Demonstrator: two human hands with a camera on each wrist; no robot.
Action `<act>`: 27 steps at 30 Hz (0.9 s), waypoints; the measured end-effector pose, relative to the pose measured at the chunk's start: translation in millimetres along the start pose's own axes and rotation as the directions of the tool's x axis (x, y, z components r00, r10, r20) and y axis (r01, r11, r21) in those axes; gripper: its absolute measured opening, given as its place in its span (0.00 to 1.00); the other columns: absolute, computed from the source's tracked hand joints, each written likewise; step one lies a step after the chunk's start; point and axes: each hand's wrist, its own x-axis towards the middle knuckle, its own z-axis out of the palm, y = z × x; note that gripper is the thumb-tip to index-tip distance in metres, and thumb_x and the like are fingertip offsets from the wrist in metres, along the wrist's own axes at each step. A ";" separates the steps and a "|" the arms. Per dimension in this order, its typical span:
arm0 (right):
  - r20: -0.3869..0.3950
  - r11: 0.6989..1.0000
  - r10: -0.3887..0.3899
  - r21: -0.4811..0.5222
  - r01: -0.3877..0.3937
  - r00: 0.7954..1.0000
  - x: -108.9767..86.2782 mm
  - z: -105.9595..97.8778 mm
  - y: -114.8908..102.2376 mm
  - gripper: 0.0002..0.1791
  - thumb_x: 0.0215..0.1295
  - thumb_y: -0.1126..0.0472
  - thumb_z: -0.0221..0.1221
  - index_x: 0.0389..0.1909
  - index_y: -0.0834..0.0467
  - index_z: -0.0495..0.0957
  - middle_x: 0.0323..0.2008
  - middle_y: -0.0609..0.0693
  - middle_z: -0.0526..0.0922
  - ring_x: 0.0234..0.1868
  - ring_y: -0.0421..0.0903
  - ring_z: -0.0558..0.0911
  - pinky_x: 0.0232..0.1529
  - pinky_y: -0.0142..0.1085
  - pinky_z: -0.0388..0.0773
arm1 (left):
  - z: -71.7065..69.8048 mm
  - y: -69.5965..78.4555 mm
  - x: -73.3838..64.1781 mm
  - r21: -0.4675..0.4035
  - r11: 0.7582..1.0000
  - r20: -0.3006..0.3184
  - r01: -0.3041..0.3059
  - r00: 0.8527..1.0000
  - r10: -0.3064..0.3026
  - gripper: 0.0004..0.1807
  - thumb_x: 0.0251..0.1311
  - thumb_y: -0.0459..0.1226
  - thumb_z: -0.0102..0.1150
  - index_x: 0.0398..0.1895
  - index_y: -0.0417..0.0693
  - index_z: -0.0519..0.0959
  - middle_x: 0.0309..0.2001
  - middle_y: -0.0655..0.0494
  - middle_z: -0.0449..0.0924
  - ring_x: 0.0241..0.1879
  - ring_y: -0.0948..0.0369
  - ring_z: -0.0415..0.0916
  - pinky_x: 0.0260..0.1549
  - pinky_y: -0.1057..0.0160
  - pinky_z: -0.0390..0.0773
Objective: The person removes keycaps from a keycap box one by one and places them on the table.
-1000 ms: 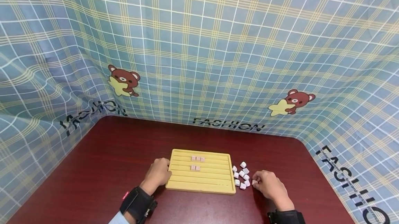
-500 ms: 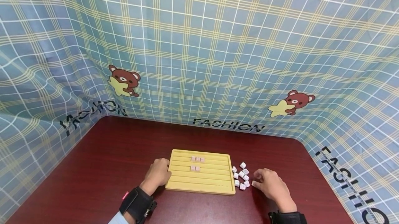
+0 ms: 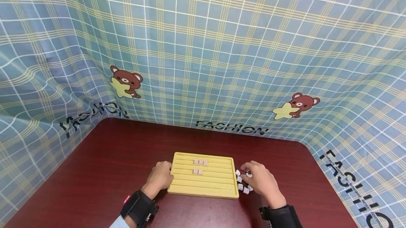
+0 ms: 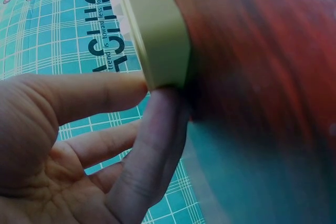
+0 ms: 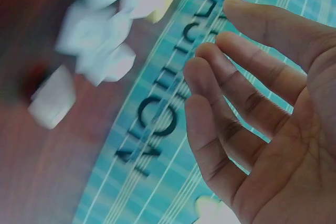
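Observation:
My left hand [image 3: 159, 176] pinches the left edge of a yellow ridged tray [image 3: 203, 182]. In the left wrist view its thumb and a finger meet at the corner of the tray [image 4: 160, 30]. Several pale pink cubes [image 3: 201, 162] sit on the tray, three in one row and two in a row nearer me. Over the loose white cubes [image 3: 246, 190], right of the tray, hovers my right hand [image 3: 261, 180], partly covering them. The right wrist view shows its fingers [image 5: 205, 124] loosely bent with nothing between them; one white cube [image 5: 52, 98] lies apart from the blurred cluster.
The dark red tabletop [image 3: 136, 147] extends around the tray. A blue and yellow checked cloth [image 3: 203, 62] with printed bears and lettering hangs behind it and at both sides.
My right hand has moved left and slightly away from me, from a spot right of the white cubes to above them. My left hand keeps its hold on the tray.

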 end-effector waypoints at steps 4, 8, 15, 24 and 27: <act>-0.015 0.998 -0.057 -0.006 0.057 0.998 8.9 1.7 -19.7 0.09 0.54 0.59 0.70 0.35 0.52 0.83 0.31 0.44 0.79 0.30 0.38 0.76 0.26 0.34 0.71 | -1.0 1.5 0.8 0.003 1.000 0.006 0.001 1.000 -0.001 0.03 0.55 0.27 0.57 0.31 0.42 0.79 0.25 0.55 0.70 0.24 0.59 0.67 0.21 0.65 0.66; -0.021 0.993 -0.119 -0.021 0.118 0.993 16.1 6.7 -35.6 0.10 0.53 0.59 0.71 0.36 0.51 0.83 0.31 0.44 0.79 0.31 0.39 0.77 0.26 0.33 0.71 | -2.8 2.9 1.0 -0.003 1.000 0.012 0.013 1.000 -0.013 0.03 0.56 0.27 0.57 0.29 0.43 0.77 0.25 0.54 0.70 0.23 0.59 0.66 0.21 0.65 0.65; -0.021 0.966 -0.257 -0.021 0.256 0.966 26.4 21.7 -59.8 0.12 0.53 0.58 0.71 0.39 0.54 0.84 0.35 0.46 0.82 0.36 0.43 0.83 0.29 0.35 0.77 | -3.9 1.1 -0.7 -0.007 1.000 0.020 0.021 1.000 -0.021 0.02 0.56 0.28 0.57 0.30 0.42 0.77 0.25 0.54 0.69 0.24 0.58 0.67 0.21 0.64 0.65; -0.025 0.935 -0.354 -0.027 0.353 0.935 43.7 40.6 -86.8 0.13 0.51 0.59 0.72 0.37 0.56 0.85 0.33 0.49 0.82 0.33 0.44 0.83 0.28 0.35 0.78 | -2.9 0.6 0.0 -0.009 1.000 0.017 0.015 1.000 -0.015 0.02 0.56 0.28 0.57 0.30 0.41 0.78 0.25 0.54 0.69 0.23 0.58 0.67 0.21 0.64 0.65; -0.006 0.940 -0.340 -0.025 0.339 0.941 46.2 45.9 -93.2 0.13 0.51 0.59 0.72 0.37 0.56 0.85 0.33 0.48 0.82 0.33 0.45 0.84 0.28 0.35 0.78 | -2.6 0.9 0.1 -0.007 1.000 0.020 0.015 1.000 -0.015 0.02 0.57 0.28 0.57 0.30 0.41 0.78 0.26 0.54 0.70 0.24 0.58 0.68 0.21 0.64 0.66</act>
